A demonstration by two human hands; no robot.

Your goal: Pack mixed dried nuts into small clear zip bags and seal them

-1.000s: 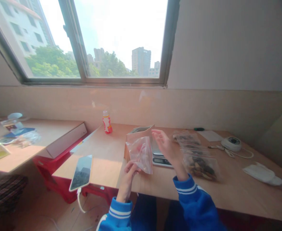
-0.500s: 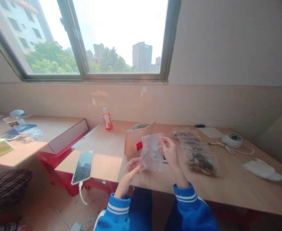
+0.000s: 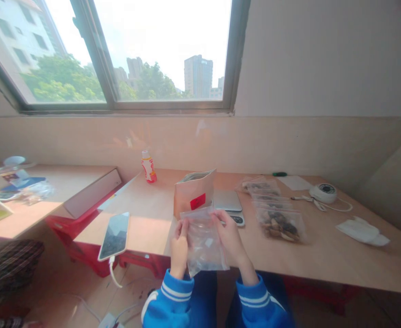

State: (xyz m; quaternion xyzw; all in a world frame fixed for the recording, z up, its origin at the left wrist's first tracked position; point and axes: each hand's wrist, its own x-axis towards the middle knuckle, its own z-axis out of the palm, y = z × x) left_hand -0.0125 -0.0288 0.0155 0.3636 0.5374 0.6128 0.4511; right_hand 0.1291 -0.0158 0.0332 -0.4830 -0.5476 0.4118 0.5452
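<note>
The surface (image 3: 310, 259) carries, toward the right, a row of filled clear bags (image 3: 279, 223) with dark brown pieces inside. Left of them stands an open-topped brown paper bag (image 3: 184, 198). Nearer the person, an unfilled plastic bag (image 3: 202, 255) hangs between both hands. A flat scale (image 3: 228, 200) sits behind the right hand (image 3: 231, 237), whose grip pinches the plastic bag's upper right; the left hand's (image 3: 179, 246) grip closes on its upper left.

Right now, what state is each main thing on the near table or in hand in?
Clear bag, held in left hand and right hand, looks unfilled
Paper bag, upright, open-topped
Filled bags, lying in a row
Phone, plugged in, screen dark
Bottle, upright, capped
Scale, display unreadable
</note>
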